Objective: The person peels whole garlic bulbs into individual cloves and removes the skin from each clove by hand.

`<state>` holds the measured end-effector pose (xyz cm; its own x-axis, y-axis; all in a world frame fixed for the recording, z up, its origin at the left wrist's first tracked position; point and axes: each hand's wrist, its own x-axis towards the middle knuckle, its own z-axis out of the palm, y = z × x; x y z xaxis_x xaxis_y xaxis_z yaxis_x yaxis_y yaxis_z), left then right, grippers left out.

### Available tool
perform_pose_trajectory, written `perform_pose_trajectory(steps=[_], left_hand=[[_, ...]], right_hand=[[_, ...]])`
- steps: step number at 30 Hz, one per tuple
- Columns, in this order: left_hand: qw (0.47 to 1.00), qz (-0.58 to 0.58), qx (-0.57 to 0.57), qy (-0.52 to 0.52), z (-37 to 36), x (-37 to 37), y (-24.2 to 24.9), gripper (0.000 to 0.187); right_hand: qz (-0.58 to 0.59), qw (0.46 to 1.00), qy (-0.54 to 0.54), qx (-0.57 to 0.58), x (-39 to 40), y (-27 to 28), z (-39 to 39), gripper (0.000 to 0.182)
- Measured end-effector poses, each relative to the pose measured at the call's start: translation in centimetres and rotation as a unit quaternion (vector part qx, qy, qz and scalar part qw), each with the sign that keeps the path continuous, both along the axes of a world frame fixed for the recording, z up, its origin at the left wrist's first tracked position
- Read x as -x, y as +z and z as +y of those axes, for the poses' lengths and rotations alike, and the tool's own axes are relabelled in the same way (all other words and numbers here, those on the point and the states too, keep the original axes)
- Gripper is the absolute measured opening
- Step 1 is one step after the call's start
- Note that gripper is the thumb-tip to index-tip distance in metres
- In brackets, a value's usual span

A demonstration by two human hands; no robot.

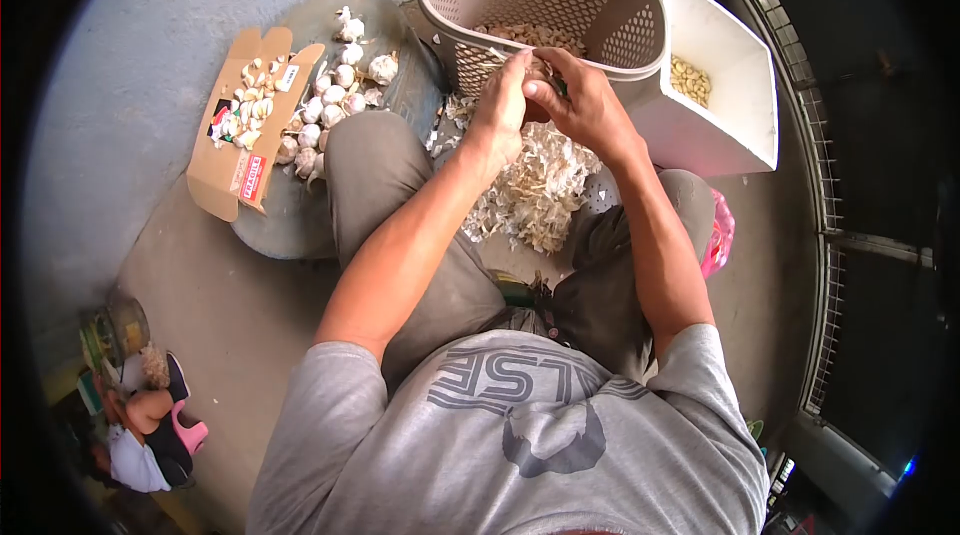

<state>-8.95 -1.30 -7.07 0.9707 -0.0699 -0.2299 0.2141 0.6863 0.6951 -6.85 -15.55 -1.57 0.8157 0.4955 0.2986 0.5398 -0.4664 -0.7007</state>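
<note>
My left hand and my right hand meet just in front of the basket's near rim. Their fingers are closed together around garlic, which is mostly hidden by the fingers and palms. Below them lies a heap of dry garlic skins on the floor between my legs. The tan perforated basket holds loose garlic pieces at its bottom. Left of my knee, several whole garlic bulbs lie on a dark round surface.
An opened cardboard box with loose garlic cloves stands at the left. A white foam box at the right holds peeled cloves. Pink plastic sits by my right knee. At lower left is another person. A metal-framed screen runs along the right.
</note>
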Motion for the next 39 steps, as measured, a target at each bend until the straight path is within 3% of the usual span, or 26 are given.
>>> perform_pose_trajectory(steps=[4,9,12,13,19,29,34,35,39], left_hand=[[0.998,0.000,0.013,-0.067,0.7,0.3,1.4,0.033],[0.995,0.009,-0.101,-0.008,0.4,1.0,1.4,0.037],[0.987,-0.017,-0.152,0.057,-0.2,0.8,0.8,0.038],[0.986,-0.024,-0.148,0.072,-0.3,0.8,0.8,0.038],[0.983,-0.023,-0.126,0.131,-0.7,1.1,1.0,0.037],[0.948,-0.034,-0.272,0.162,-1.3,0.7,1.1,0.049],[0.935,-0.019,-0.304,0.179,-1.5,0.6,1.3,0.050],[0.949,0.018,-0.279,0.146,-1.3,0.6,1.1,0.035],[0.980,0.051,-0.148,0.125,-1.4,0.7,2.1,0.029]], right_hand=[[0.119,0.992,0.013,-0.044,-0.1,1.2,-0.2,0.051],[0.069,0.995,-0.005,-0.066,0.3,-0.2,1.1,0.044],[0.131,0.988,-0.036,-0.077,0.7,-0.1,1.4,0.043],[0.081,0.993,-0.037,-0.074,0.8,-0.2,1.7,0.042],[0.072,0.995,-0.049,-0.050,0.8,-0.4,2.4,0.037],[-0.038,0.996,-0.051,-0.060,-0.6,-1.9,2.3,0.034],[0.027,0.995,-0.082,-0.059,-0.4,-0.9,2.6,0.035],[0.019,0.995,-0.086,-0.052,-0.6,-1.1,2.6,0.036],[0.009,0.995,-0.073,-0.068,-1.4,-1.9,2.6,0.037]])
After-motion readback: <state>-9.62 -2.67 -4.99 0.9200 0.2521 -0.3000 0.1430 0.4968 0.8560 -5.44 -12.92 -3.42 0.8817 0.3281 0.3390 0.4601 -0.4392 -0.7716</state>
